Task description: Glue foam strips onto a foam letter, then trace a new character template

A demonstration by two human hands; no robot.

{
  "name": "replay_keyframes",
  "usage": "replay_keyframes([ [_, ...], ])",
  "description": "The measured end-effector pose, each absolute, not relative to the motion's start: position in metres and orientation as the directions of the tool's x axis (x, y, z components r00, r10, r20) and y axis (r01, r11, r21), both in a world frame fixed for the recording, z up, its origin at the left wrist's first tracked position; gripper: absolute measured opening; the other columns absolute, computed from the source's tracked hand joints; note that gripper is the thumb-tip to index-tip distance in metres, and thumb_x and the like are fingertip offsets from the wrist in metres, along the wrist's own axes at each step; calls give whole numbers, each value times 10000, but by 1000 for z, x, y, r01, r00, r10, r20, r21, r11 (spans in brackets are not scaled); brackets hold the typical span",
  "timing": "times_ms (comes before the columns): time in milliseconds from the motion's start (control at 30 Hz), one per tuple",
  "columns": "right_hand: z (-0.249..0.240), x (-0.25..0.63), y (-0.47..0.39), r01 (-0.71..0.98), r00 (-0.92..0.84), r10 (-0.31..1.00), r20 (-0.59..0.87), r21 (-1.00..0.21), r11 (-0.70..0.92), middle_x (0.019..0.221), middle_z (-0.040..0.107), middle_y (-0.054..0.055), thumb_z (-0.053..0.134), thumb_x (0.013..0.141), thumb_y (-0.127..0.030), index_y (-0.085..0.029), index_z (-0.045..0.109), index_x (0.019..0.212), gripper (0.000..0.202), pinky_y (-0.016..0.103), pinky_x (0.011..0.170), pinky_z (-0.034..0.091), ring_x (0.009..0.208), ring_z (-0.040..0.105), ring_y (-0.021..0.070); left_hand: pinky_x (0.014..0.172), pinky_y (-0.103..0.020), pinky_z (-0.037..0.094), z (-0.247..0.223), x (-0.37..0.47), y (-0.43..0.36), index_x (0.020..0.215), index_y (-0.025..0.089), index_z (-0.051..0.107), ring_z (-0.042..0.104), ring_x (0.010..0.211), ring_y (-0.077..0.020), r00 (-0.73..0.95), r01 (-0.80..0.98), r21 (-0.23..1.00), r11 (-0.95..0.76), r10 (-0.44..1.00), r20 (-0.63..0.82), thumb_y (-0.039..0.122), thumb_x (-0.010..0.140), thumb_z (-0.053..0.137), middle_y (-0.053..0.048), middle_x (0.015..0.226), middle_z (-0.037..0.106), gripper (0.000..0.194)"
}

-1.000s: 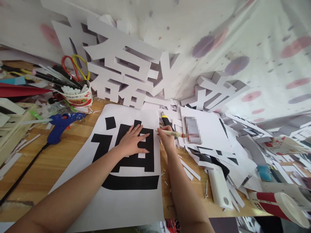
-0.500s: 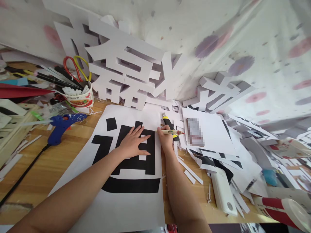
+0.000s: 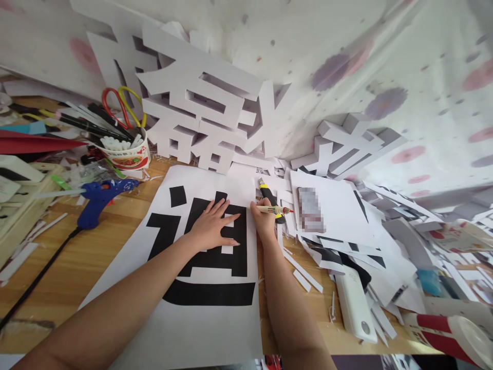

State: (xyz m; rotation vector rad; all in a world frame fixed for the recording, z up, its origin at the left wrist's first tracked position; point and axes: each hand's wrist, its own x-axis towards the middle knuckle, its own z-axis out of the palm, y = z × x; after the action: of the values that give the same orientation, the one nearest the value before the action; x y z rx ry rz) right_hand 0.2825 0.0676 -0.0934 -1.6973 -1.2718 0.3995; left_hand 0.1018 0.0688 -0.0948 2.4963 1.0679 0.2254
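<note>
Two bare hands are at a large white paper sheet (image 3: 215, 336) that lies flat on the light-brown wooden worktop (image 3: 111, 246), its long axis running from near to far. It bears a thick black block character (image 3: 239, 262), whose straight right side also runs near to far.

The left hand (image 3: 211, 226) lies palm down on the middle of the character, fingers spread and thumb held apart, pointing far and to the right. The right hand (image 3: 264, 220) rests at the sheet's right edge, pinching a slim cream-coloured pen with a red end (image 3: 275, 209). The pen lies almost level from left to right, so its axis crosses the character's right side nearly square. Its left end is just beside the far right corner of the black shape; whether it touches the paper is too small to tell. Of the two, the right hand is nearer to that corner, which lies to its left and slightly far; the left hand's fingertips are to the left of it.

Just beyond the right hand, a black-and-yellow utility knife (image 3: 265, 191) lies on the far side of the pen, blade end pointing far.
</note>
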Motion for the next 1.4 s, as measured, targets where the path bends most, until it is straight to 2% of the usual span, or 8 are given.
replay_keyframes([
  [767, -90, 282, 65, 545, 411, 879, 243, -838, -23, 562, 353, -67, 522, 701, -302, -223, 332, 600, 229, 258, 598, 322, 564, 368, 112, 1081, -440, 22, -96, 102, 69, 1349, 318, 320, 11, 1354, -257, 694, 652, 438, -619, 720, -15, 759, 664, 392, -38, 1491, 54, 818],
  [1000, -89, 282, 65, 520, 402, 892, 206, -853, -37, 569, 361, -67, 514, 705, -283, -219, 345, 606, 206, 253, 583, 322, 554, 386, 107, 1082, -439, 29, -95, 101, 68, 1348, 320, 321, 23, 1354, -263, 695, 651, 437, -621, 719, -13, 756, 666, 394, -14, 1492, 57, 813],
  [1167, -92, 281, 64, 503, 427, 871, 242, -864, -7, 567, 373, -67, 532, 714, -307, -215, 355, 602, 228, 253, 580, 331, 553, 395, 104, 1081, -438, 30, -95, 102, 68, 1349, 321, 318, 18, 1354, -260, 693, 653, 436, -620, 721, -12, 759, 667, 386, -29, 1492, 64, 814],
  [1267, -91, 279, 69, 425, 457, 865, 208, -905, -7, 552, 390, -71, 551, 708, -332, -214, 366, 604, 243, 253, 583, 358, 548, 423, 102, 1079, -437, 26, -95, 102, 68, 1344, 318, 329, 13, 1354, -255, 695, 651, 436, -622, 719, -10, 764, 662, 385, -50, 1491, 68, 817],
  [1400, -85, 266, 84, 149, 478, 878, 26, -987, -52, 541, 416, -73, 583, 674, -391, -214, 377, 616, 278, 249, 539, 403, 527, 480, 106, 1077, -439, 22, -96, 102, 69, 1340, 319, 336, 14, 1354, -249, 695, 647, 439, -624, 719, -3, 778, 653, 369, -70, 1489, 80, 827],
])
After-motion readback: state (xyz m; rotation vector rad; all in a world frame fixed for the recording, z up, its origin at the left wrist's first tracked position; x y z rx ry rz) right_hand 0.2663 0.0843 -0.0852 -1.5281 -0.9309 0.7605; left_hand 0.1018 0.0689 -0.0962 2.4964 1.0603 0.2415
